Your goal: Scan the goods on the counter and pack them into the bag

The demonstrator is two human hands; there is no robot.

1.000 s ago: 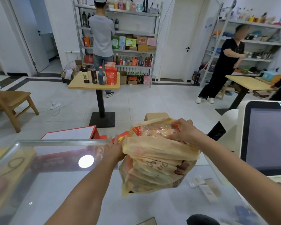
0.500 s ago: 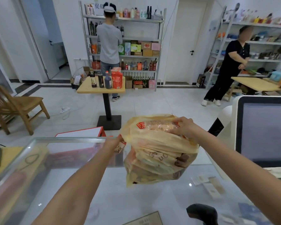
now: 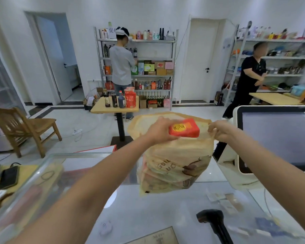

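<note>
While my left hand [image 3: 158,131] grips the red box [image 3: 184,128] at 12 o'clock over the bag [image 3: 174,166], my right hand [image 3: 222,130] pinches its rim at 2 o'clock. Box looks stiff, light: end grip suits. Bag film soft, loaded.

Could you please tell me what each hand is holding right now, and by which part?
The left hand grips the red box by its left end; the right hand pinches the yellow plastic bag at its rim.

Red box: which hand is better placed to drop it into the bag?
Left. The left hand grips the red box at the open mouth of the bag; the right hand pinches the rim, holding it open.
</note>
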